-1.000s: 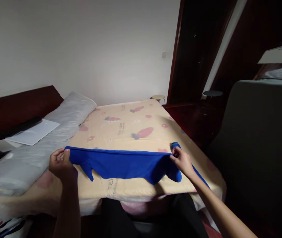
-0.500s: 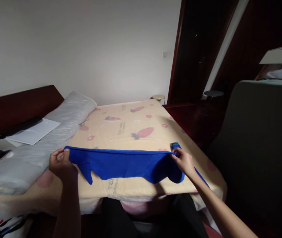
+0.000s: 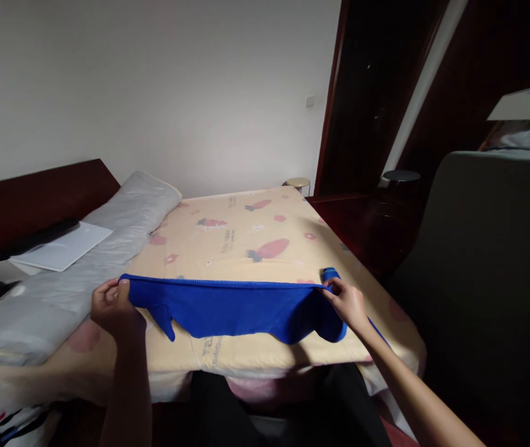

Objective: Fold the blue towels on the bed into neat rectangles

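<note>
A blue cloth point(image 3: 237, 310) with a stitched upper edge is stretched nearly level between my two hands, above the near part of the bed. My left hand point(image 3: 113, 304) pinches its left upper corner between thumb and fingers. At the other end, my right hand point(image 3: 346, 302) grips the same edge with closed fingertips. The lower side hangs loose, with a pointed flap near the left and a rounded fold near the right. Just behind my right hand shows a blue folded piece point(image 3: 328, 273) with a lighter stripe; whether it belongs to the cloth, I cannot tell.
The bed has a cream patterned sheet point(image 3: 227, 248). A grey pillow point(image 3: 138, 205) and a white flat object point(image 3: 64, 245) lie on its left side by the dark headboard point(image 3: 36, 192). A dark chair back point(image 3: 483, 248) stands at right; stools point(image 3: 298, 182) are beyond.
The pointed flap near my left hand has swung very slightly up and to the right. Both hands keep practically the same place and hold.
</note>
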The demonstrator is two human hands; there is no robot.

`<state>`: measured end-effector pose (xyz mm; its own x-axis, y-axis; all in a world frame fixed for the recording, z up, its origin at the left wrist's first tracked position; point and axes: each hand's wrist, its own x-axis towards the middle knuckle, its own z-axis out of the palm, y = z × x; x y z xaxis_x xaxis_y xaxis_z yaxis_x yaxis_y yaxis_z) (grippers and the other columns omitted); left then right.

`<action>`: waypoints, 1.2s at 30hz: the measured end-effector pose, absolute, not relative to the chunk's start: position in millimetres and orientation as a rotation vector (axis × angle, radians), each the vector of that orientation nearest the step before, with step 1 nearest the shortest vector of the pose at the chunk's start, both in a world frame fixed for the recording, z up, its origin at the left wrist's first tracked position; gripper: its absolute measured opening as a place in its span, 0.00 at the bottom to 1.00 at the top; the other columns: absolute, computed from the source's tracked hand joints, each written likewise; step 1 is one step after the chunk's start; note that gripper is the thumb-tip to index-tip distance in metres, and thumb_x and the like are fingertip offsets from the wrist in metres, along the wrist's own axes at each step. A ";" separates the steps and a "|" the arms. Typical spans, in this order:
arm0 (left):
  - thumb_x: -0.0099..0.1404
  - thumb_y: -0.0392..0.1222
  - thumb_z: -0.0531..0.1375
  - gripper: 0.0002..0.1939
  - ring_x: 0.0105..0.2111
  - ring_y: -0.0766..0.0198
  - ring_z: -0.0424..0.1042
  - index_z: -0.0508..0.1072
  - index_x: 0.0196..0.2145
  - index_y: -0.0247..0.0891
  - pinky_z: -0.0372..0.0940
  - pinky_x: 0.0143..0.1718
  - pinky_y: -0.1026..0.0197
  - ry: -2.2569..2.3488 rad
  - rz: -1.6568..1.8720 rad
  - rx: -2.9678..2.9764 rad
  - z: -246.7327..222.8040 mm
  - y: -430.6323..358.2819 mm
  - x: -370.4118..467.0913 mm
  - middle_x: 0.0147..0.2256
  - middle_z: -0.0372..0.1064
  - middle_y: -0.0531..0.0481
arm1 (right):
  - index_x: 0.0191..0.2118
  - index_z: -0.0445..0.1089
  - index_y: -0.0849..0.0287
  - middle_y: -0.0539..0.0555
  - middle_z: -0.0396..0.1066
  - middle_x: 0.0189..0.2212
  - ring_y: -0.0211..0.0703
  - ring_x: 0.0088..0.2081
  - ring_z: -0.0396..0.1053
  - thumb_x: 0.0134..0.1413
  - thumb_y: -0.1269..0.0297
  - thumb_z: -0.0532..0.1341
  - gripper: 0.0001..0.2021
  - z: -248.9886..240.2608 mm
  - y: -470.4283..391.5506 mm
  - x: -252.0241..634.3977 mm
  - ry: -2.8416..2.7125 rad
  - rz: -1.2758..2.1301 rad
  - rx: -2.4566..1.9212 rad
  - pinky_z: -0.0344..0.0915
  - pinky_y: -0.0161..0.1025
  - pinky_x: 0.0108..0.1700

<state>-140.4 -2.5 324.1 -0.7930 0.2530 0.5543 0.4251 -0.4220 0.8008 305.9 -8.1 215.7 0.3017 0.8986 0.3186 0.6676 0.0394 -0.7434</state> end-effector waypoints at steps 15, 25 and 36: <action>0.49 0.42 0.62 0.10 0.29 0.62 0.69 0.71 0.31 0.37 0.65 0.33 0.58 -1.639 -2.343 -0.968 322.0 -1.6 -143.7 0.27 0.67 0.54 | 0.27 0.69 0.55 0.47 0.63 0.16 0.41 0.21 0.62 0.42 0.51 0.56 0.13 215.6 -8.1 306.7 -1.422 0.317 -1.694 0.54 0.37 0.27; 0.48 0.43 0.63 0.12 0.28 0.64 0.68 0.72 0.31 0.36 0.64 0.32 0.61 -1.640 -2.360 -0.938 323.2 -1.8 -141.3 0.26 0.67 0.55 | 0.27 0.69 0.55 0.47 0.62 0.16 0.41 0.21 0.62 0.43 0.51 0.56 0.13 213.5 -7.5 307.3 -1.430 0.316 -1.702 0.53 0.37 0.27; 0.49 0.42 0.62 0.10 0.27 0.64 0.67 0.71 0.30 0.37 0.64 0.30 0.60 -1.675 -2.328 -0.952 324.5 -2.7 -139.1 0.26 0.67 0.55 | 0.27 0.69 0.55 0.47 0.63 0.16 0.41 0.21 0.62 0.43 0.52 0.56 0.13 212.1 -6.8 308.2 -1.435 0.317 -1.702 0.53 0.37 0.27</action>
